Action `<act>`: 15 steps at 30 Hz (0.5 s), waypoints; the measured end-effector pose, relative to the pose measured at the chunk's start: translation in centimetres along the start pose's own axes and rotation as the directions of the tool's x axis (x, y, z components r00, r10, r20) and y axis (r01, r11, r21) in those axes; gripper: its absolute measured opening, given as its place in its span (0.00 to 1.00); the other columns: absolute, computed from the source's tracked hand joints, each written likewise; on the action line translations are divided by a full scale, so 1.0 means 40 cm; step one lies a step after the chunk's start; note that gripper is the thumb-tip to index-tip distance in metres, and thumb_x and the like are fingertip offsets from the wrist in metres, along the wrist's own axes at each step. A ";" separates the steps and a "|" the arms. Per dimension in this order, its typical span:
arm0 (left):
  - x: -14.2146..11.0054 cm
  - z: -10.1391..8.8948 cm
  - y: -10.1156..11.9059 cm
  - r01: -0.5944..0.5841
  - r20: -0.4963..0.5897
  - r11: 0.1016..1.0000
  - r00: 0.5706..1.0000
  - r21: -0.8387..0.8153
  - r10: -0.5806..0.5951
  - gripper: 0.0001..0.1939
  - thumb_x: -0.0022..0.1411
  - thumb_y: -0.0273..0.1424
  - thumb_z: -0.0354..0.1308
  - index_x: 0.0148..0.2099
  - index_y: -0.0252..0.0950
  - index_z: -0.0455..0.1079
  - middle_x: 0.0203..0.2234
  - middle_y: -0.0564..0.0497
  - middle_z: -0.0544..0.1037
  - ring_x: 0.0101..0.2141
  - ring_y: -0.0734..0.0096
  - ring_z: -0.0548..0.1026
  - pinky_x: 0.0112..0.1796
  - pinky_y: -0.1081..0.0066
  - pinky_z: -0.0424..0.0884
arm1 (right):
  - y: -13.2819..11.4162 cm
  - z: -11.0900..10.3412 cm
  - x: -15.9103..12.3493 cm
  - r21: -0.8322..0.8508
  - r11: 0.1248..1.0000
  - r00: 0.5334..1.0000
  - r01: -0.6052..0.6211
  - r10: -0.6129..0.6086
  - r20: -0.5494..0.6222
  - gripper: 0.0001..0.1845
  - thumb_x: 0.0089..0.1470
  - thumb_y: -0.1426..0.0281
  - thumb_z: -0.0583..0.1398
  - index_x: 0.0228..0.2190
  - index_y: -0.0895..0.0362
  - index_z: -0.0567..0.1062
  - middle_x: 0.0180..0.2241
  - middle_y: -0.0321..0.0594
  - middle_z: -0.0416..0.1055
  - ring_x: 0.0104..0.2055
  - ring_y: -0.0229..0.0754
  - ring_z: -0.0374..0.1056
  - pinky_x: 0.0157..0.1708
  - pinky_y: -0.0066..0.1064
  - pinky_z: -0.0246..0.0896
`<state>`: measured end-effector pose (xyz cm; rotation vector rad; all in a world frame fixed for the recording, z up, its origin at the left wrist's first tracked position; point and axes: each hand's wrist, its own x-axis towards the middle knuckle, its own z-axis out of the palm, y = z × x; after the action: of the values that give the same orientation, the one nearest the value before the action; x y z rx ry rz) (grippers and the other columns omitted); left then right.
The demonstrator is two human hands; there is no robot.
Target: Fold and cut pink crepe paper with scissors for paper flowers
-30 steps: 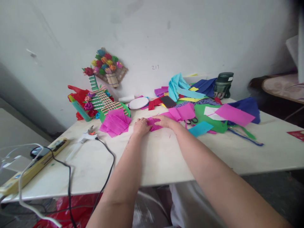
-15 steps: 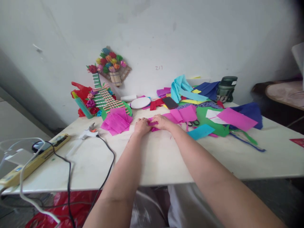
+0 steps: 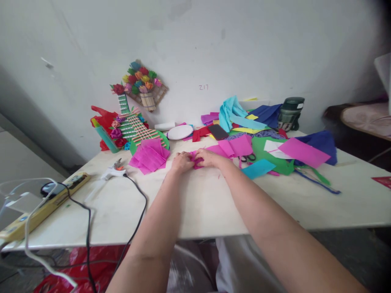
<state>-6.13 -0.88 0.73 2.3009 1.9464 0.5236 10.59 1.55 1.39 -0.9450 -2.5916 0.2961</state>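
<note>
Both hands meet over the middle of the table, on a long strip of pink crepe paper (image 3: pixel 226 149). My left hand (image 3: pixel 182 162) is closed on the strip's left end, and my right hand (image 3: pixel 207 158) grips it just beside, fingers bent down. The bit of paper between my fingertips looks bunched, partly hidden by the hands. To the right, the strip runs out from behind my right wrist toward black-handled scissors (image 3: pixel 248 158). Left of my left hand lies a stack of cut pink crepe paper pieces (image 3: pixel 150 156).
A glue gun (image 3: pixel 113 171) with a black cord and a power strip (image 3: pixel 45 205) lie at left. Behind stand a paper-flower guitar craft (image 3: pixel 134 126) and a white disc (image 3: pixel 180 132). A phone (image 3: pixel 218 132), coloured crepe sheets (image 3: pixel 265 162) and a dark bottle (image 3: pixel 291 114) are at right.
Both hands stay at the same spot on the pink strip. Only the fingers shift slightly, and the bunched paper between them shows a little differently.
</note>
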 end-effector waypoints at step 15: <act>-0.022 -0.014 0.028 0.256 -0.184 0.963 0.954 0.079 -0.238 0.19 0.50 0.47 0.53 0.34 0.38 0.75 0.43 0.42 0.72 0.50 0.50 0.60 0.48 0.57 0.58 | 0.014 0.001 -0.002 0.118 0.993 0.991 -0.011 -0.005 0.135 0.17 0.49 0.69 0.59 0.43 0.55 0.76 0.42 0.40 0.74 0.41 0.42 0.68 0.46 0.31 0.59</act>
<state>-5.35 -2.05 1.37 2.0820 2.3530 0.6288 10.95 1.93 1.15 -0.9162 -2.6594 0.5264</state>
